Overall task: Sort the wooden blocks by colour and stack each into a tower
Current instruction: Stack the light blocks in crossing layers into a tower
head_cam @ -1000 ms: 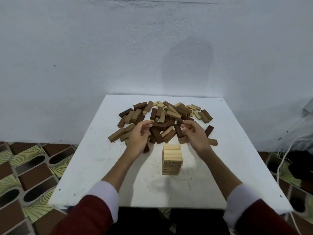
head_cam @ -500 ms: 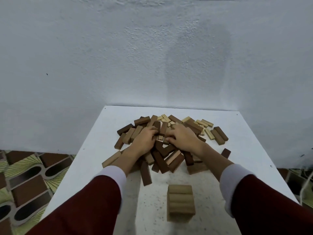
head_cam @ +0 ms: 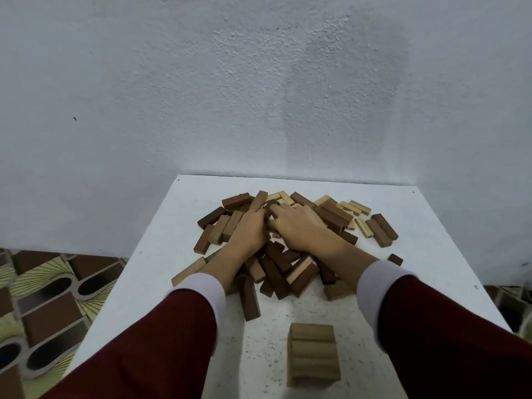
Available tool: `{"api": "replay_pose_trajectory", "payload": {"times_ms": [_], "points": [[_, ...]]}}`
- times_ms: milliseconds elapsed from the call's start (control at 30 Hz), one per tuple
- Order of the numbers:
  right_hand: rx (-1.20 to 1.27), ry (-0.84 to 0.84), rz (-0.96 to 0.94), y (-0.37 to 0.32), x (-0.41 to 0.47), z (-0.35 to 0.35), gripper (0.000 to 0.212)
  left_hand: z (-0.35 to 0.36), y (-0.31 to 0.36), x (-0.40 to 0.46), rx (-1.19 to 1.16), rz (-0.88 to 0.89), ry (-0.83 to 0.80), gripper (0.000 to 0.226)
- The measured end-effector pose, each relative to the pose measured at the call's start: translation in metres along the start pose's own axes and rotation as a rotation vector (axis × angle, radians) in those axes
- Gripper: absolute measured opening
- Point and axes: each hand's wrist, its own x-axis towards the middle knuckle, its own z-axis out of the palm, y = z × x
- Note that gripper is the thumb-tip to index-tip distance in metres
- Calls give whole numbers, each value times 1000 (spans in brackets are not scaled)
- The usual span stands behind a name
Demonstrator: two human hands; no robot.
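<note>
My left hand (head_cam: 250, 231) lies palm down on the pile of blocks (head_cam: 288, 243), fingers bent into it near the pile's middle; whether they pinch one block or only press on several I cannot tell. My right hand (head_cam: 299, 226) lies just beside it, also palm down on the heap, fingers curled among the blocks, and what they hold, if anything, is hidden. The two hands nearly touch at the fingertips.

The pile spreads around and under both hands across the middle of the bench (head_cam: 161, 272), reaching toward its far edge. Dark brown, mid-brown and pale blocks lie mixed and crossed. A few pale blocks (head_cam: 355, 208) lie toward the far right of the heap, with two dark ones (head_cam: 381, 230) side by side just beyond them. One pale block (head_cam: 188, 270) lies loose at the left of the pile, and a long dark block (head_cam: 250, 299) points toward me between my forearms. A small dark block (head_cam: 395, 259) lies apart near my right cuff.

Closer to me, near the front edge, stands a short tower (head_cam: 313, 355) of pale blocks, well apart from both hands.

The bench is white and speckled, set against a rough white wall (head_cam: 259, 82). To the left, the floor (head_cam: 43, 298) has a brown and green pattern.
</note>
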Motion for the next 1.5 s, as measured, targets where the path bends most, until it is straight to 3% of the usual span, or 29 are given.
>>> {"api": "replay_pose_trajectory", "payload": {"times_ms": [267,400,467,567,633,700,767,833,900,1167,1233,1333,1433,1500], "points": [[-102,81,-101,7,0,12,31,4,1,0,-123,15,-9,40],[-48,328,-139,12,-5,15,24,-3,1,-6,-164,-8,-60,50],[272,403,-47,13,-4,18,26,-9,2,-10,-215,-14,-13,49],[1015,528,331,20,-16,5,17,-23,9,-16,-296,4,74,39],[1168,619,564,41,-28,6,8,-30,15,-21,-323,3,100,39],[1130,565,765,70,-41,18,13,-33,19,-22,-367,8,122,41],[928,388,897,96,-54,39,15,-32,20,-21,-404,16,126,41],[702,160,925,109,-67,59,24,-30,20,-21,-409,21,118,43],[592,45,908,112,-76,74,32,-26,20,-18,-432,20,109,47],[403,106,793,106,-75,74,20,-19,28,-18,-393,19,113,57],[529,203,848,105,-73,67,15,-21,30,-19,-406,24,108,57],[980,411,935,96,-77,39,17,-27,37,-22,-427,42,107,57],[1472,354,822,78,-83,-5,12,-33,48,-25,-502,62,114,58],[1641,283,705,60,-88,-32,10,-41,60,-34,-551,88,126,58]]}}
